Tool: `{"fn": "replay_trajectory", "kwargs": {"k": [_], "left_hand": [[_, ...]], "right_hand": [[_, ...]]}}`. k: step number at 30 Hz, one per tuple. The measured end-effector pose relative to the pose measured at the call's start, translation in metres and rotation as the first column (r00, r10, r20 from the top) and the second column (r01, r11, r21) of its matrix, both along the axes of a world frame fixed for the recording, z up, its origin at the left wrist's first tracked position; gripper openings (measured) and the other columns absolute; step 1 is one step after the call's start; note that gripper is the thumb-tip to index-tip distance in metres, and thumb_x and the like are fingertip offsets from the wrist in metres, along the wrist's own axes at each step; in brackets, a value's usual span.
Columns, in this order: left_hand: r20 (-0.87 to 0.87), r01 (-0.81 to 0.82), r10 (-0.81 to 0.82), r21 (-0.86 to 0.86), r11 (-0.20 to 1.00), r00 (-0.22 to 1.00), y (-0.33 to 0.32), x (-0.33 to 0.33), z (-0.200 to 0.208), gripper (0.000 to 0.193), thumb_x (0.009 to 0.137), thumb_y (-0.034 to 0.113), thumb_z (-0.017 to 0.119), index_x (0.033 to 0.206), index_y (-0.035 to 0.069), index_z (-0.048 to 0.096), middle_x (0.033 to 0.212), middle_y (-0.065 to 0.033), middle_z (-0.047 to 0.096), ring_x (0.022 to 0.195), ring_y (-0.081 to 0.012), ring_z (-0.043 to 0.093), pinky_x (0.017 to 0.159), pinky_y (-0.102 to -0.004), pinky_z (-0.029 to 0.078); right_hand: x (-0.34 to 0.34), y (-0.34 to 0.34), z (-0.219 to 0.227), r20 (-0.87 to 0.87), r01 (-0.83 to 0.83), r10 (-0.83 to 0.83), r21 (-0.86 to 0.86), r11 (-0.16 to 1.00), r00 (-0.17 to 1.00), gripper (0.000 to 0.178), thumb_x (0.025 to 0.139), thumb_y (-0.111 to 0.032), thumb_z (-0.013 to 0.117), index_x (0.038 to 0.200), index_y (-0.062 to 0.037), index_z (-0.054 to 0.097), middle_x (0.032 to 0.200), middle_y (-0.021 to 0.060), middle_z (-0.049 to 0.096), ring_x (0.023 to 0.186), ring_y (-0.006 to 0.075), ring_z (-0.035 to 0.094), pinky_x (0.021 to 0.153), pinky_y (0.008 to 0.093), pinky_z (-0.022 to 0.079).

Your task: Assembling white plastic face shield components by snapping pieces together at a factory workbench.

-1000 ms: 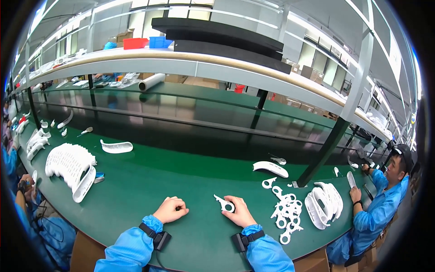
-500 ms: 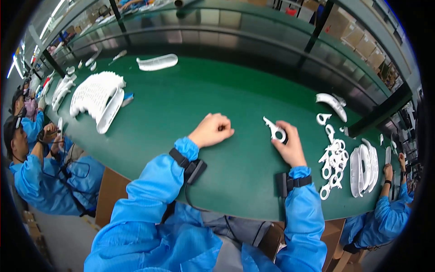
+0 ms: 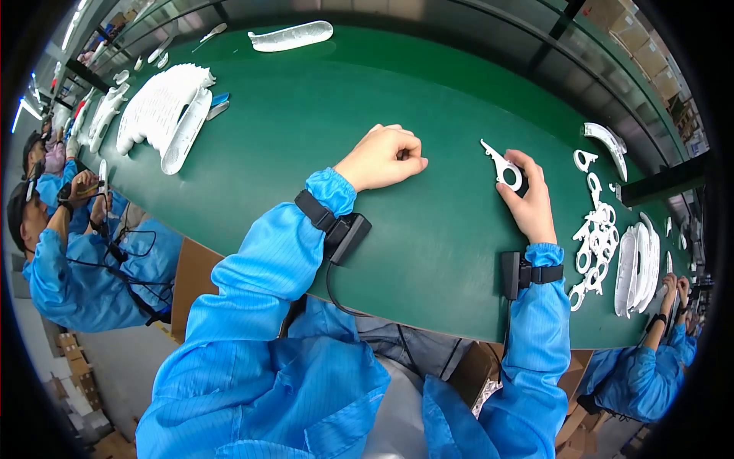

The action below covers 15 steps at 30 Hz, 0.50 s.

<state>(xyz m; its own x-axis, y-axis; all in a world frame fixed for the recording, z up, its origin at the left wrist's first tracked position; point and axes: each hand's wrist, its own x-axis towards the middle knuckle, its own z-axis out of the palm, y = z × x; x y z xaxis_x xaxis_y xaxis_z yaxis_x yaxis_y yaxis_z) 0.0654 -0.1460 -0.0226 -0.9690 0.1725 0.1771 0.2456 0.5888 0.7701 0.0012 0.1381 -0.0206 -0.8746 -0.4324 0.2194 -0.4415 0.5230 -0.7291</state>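
The right hand [image 3: 533,203] has its grip clamped on a white ring part [image 3: 499,163], left of the ring-part pile [image 3: 597,239]. Farther left of this pile, the left hand [image 3: 380,158] has fingers curled together.

White ring part [image 3: 498,162] partly behind right fingers [image 3: 533,172], palm of left hand [image 3: 382,158] hidden, jacket [image 3: 321,398] cut off below

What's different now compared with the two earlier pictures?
The view has tilted downward and leftward, bringing more of the person's blue fabric sleeves into sight. Nothing was visibly taken or let go: the right hand still holds the white plastic ring with a pointed arm; the left hand stays curled.
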Motion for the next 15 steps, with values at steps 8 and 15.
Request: {"fn": "replay_trajectory", "kwargs": {"k": [8,15], "left_hand": [[-0.067,0.015,-0.016,-0.009,1.000,0.998,0.0015,0.0028,-0.0050,0.022,0.082,0.015,0.067,0.067,0.002,0.057,0.064,-0.0056,0.052,0.068,-0.0186,0.048,0.059,-0.0325,0.040],[-0.029,0.001,-0.002,-0.013,1.000,1.000,0.0014,0.0017,-0.0041,0.028,0.082,0.024,0.065,0.063,0.006,0.055,0.062,-0.0028,0.052,0.069,-0.0183,0.050,0.066,-0.0342,0.040]], "right_hand": [[0.0033,0.0016,0.0002,0.027,0.008,-0.008,0.019,1.000,1.000,0.054,0.073,-0.002,0.070,0.125,-0.0063,0.055,0.121,0.0135,0.056,0.116,0.0288,0.052,0.100,0.0353,0.044],[0.0013,0.0038,-0.0010,0.011,0.006,-0.006,-0.004,1.000,1.000,0.053,0.072,-0.003,0.070,0.124,-0.0055,0.056,0.120,0.0127,0.057,0.117,0.0290,0.051,0.101,0.0357,0.043]]}}
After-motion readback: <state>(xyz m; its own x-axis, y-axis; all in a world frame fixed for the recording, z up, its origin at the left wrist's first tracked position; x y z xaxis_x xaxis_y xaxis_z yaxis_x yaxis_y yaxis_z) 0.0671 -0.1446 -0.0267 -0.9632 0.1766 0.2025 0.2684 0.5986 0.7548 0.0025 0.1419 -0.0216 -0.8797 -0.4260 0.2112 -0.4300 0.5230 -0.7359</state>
